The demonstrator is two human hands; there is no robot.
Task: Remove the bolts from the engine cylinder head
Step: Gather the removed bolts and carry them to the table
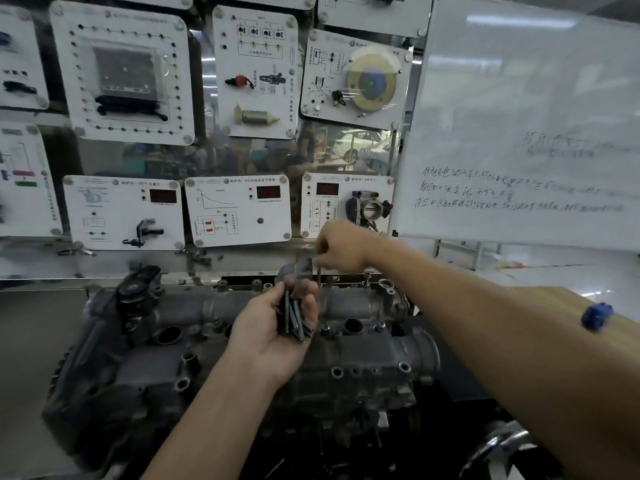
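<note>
Bolts (293, 318) in left hand (273, 336), palm up

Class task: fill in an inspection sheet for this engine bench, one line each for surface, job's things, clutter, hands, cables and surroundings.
Surface: mostly hidden under the grey metal engine cylinder head.
Job's things: bundle of dark removed bolts; one dark bolt above the head's far edge.
Clutter: small dark parts on the shelf behind.
Hands: left hand cups the bundle; right hand pinches the single bolt.
Cables: nothing seen.
Surroundings: white training panels; whiteboard with handwriting.
</note>
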